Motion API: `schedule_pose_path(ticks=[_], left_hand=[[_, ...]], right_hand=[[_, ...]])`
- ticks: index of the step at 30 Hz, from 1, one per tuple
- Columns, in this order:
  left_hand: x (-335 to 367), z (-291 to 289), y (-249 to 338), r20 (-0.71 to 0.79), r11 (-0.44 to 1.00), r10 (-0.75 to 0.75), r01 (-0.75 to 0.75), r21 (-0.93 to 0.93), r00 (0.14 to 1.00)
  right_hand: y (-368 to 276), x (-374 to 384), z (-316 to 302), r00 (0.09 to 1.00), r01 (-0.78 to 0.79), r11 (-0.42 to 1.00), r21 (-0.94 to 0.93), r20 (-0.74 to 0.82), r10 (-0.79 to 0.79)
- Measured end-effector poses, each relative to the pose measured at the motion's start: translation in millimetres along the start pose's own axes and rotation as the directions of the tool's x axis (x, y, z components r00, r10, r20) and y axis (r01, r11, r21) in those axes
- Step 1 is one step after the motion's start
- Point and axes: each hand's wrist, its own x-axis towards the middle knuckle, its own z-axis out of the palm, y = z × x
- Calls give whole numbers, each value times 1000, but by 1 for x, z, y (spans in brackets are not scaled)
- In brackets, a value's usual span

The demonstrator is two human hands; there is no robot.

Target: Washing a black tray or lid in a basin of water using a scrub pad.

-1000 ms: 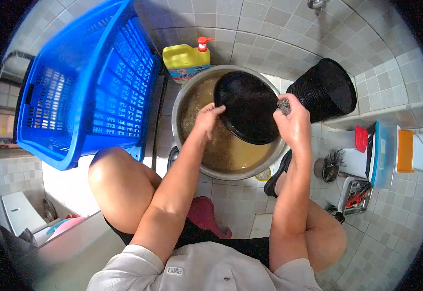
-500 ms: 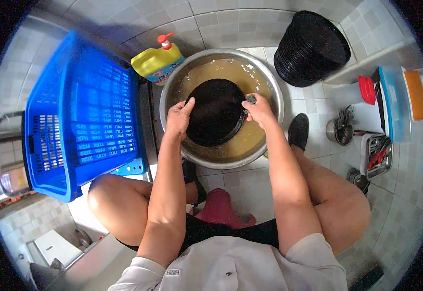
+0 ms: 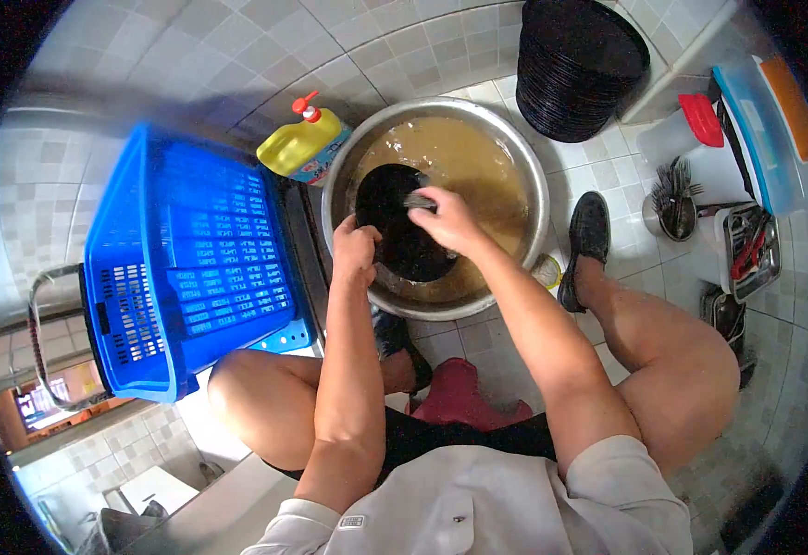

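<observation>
Left hand (image 3: pixel 356 248) clamped black plate (image 3: pixel 395 227) rim at 7 o'clock; right hand (image 3: pixel 446 220) pressed scourer (image 3: pixel 417 200); plate probably stiff, light, slippery wet; grip rim.

tiled floor (image 3: pixel 478 365) | metal basin (image 3: pixel 535 176) | blue basket (image 3: pixel 182 259) | yellow bottle (image 3: pixel 298 148) | black plate stack (image 3: pixel 575 65)

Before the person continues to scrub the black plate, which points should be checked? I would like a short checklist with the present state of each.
1. Left hand has a grip on the rim of the black plate: ok.
2. Right hand presses the scrubber on the plate: ok.
3. Plate is over the metal basin: ok.
4. Water is clean: not ok, it is brown.
5. Yellow detergent bottle stands beside the basin: ok.
6. Plate surface is already clean: cannot tell.
</observation>
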Motion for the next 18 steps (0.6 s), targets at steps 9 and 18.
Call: schedule_pose_path(ticks=[9, 18], left_hand=[[-19, 2, 12, 82, 972, -97, 112, -204, 992], [-35, 10, -7, 72, 913, 22, 9, -407, 997]], right_hand=[[-47, 5, 34, 852, 491, 838, -237, -67, -519], [-24, 17, -23, 956, -81, 666, -741, -246, -158]])
